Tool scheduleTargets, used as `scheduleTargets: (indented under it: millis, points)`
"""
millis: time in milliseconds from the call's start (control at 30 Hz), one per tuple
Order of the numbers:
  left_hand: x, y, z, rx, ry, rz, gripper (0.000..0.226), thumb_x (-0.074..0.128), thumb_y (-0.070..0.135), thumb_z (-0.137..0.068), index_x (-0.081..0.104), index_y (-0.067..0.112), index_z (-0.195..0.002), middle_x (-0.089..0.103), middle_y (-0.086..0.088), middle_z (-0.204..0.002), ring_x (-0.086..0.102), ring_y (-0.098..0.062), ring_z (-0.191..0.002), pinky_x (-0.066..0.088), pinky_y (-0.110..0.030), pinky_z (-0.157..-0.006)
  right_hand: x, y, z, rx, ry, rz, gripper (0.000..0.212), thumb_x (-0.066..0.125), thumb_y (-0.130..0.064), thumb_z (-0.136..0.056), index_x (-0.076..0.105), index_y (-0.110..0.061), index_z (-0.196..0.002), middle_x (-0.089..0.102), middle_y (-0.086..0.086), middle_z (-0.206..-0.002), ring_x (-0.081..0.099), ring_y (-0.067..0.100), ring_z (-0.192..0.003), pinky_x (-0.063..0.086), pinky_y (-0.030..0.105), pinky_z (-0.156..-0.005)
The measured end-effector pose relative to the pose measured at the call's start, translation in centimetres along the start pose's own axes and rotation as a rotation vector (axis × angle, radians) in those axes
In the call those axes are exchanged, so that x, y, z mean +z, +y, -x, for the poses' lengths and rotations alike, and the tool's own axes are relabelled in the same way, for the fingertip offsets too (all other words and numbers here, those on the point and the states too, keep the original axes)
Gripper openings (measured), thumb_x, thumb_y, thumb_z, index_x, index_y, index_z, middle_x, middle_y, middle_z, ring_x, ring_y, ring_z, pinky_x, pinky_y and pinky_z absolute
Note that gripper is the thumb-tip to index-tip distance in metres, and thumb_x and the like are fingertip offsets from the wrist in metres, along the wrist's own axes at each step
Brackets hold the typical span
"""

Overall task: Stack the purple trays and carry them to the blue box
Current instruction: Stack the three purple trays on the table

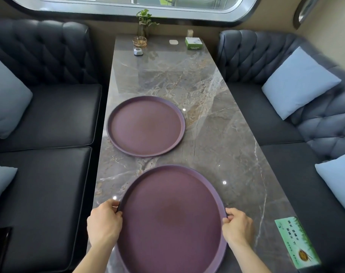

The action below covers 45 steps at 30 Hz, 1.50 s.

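A: Head view first: two round purple trays lie on the marble desk [216, 119]; the near tray [171, 219] sits at the front edge, the far tray [146, 126] just beyond it, apart, toward the left side.

B: And the hands?

A: The left hand [103, 223] is clamped on the near tray's left rim, fingers curled over the edge; the right hand [238, 226] pinches the right rim the same way; opposite grips, I'd say, so the wide tray stays level when raised.

B: Is it off the desk already?

A: I cannot tell; the rim looks close to the surface.

B: Stacked?

A: Not yet; each tray is alone and empty; the likely step is setting the near one onto the far one.

B: The blue box?

A: Not in view; only dark sofas, pale cushions, and a plant [145, 22] by the window.
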<state>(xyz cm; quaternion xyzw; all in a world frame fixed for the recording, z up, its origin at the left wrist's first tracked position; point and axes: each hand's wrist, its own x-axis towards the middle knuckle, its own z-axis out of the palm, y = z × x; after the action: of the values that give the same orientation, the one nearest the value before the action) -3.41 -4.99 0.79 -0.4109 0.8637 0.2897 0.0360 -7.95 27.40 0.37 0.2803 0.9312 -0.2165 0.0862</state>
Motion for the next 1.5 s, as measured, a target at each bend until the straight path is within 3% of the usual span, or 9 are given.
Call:
scheduleTargets:
  millis: [300,467,567,733,933,1033,1133,1300,1500]
  points:
    - [-1.1,0.9,-1.4,-0.04,-0.16,-0.19,0.029,0.079,0.029,-0.071,0.062,0.029,-0.095,0.063,0.007,-0.087,0.055,-0.023,-0.076,0.049,-0.033,-0.068,-2.2,-1.8,-1.4,0.041,-0.209,0.195,0.016,0.062,-0.013,-0.078,0.064,-0.026,-0.085,0.065,-0.003,-0.084,0.056,0.023,-0.071,0.051,0.029,-0.064]
    - [-2.4,3.0,-5.0,-0.081,-0.279,-0.358,0.059,0.077,0.06,-0.057,0.05,0.033,-0.102,0.055,0.007,-0.107,0.057,-0.021,-0.087,0.043,-0.033,-0.071,-4.3,-5.7,-5.7,-0.02,-0.309,0.311,0.028,0.065,-0.047,-0.08,0.065,-0.034,-0.105,0.067,-0.001,-0.116,0.063,0.025,-0.107,0.049,0.032,-0.085]
    - [-2.2,5.4,-8.5,-0.171,-0.23,-0.031,0.053,0.066,0.069,-0.067,0.057,0.03,-0.102,0.066,0.009,-0.102,0.062,-0.02,-0.09,0.049,-0.036,-0.077,-3.3,-9.4,-10.2,-0.038,-0.354,0.034,0.025,0.072,-0.042,-0.078,0.073,-0.027,-0.098,0.073,0.002,-0.106,0.066,0.027,-0.104,0.053,0.035,-0.089]
    - [-0.7,10.8,-14.7,-0.246,-0.088,0.372,0.054,0.066,0.05,-0.083,0.055,0.02,-0.126,0.067,0.002,-0.11,0.061,-0.025,-0.101,0.047,-0.041,-0.09,-1.4,-18.3,-16.2,-0.057,-0.502,-0.279,0.014,0.071,-0.03,-0.083,0.071,-0.02,-0.093,0.074,0.01,-0.09,0.067,0.021,-0.065,0.059,0.037,-0.067]
    - [0.7,13.7,-21.9,-0.371,0.016,0.621,0.094,0.067,0.062,-0.074,0.027,0.025,-0.15,0.05,-0.005,-0.145,0.049,-0.03,-0.13,0.04,-0.047,-0.107,2.4,-26.9,-21.3,-0.202,-0.395,-0.249,0.045,0.071,-0.04,-0.081,0.063,-0.025,-0.122,0.066,0.004,-0.122,0.059,0.025,-0.117,0.047,0.039,-0.101]
    - [1.5,14.1,-24.1,-0.413,0.001,0.721,0.103,0.07,0.062,-0.071,0.019,0.028,-0.153,0.047,-0.001,-0.149,0.047,-0.028,-0.134,0.038,-0.049,-0.111,3.5,-29.5,-22.2,-0.26,-0.451,-0.318,0.087,0.071,-0.041,-0.082,0.022,-0.029,-0.152,0.033,0.003,-0.155,0.032,0.023,-0.142,0.03,0.043,-0.115]
    - [2.2,14.0,-25.2,-0.429,-0.022,0.723,0.107,0.071,0.064,-0.066,0.024,0.024,-0.153,0.042,0.002,-0.153,0.046,-0.026,-0.136,0.038,-0.05,-0.111,4.8,-30.8,-22.2,-0.298,-0.588,-0.419,0.106,0.074,-0.043,-0.08,-0.002,-0.039,-0.153,0.007,-0.007,-0.163,0.013,0.018,-0.149,0.02,0.045,-0.119]
    - [2.7,12.7,-25.7,-0.456,-0.098,0.862,0.113,0.078,0.077,-0.041,0.047,0.028,-0.138,0.056,0.004,-0.141,0.06,-0.025,-0.121,0.049,-0.051,-0.1,5.4,-32.1,-21.5,-0.219,-0.636,-0.603,0.103,0.074,-0.047,-0.079,0.004,-0.036,-0.154,0.007,-0.009,-0.162,0.014,0.016,-0.148,0.022,0.043,-0.116]
    - [0.9,13.9,-22.9,-0.416,-0.017,1.076,0.076,0.075,0.046,-0.071,0.051,0.024,-0.139,0.061,0.001,-0.136,0.063,-0.026,-0.117,0.048,-0.052,-0.101,3.3,-31.8,-19.7,-0.108,-0.481,-0.642,0.093,0.069,-0.05,-0.082,0.014,-0.027,-0.153,0.015,-0.003,-0.161,0.026,0.024,-0.145,0.029,0.045,-0.114]
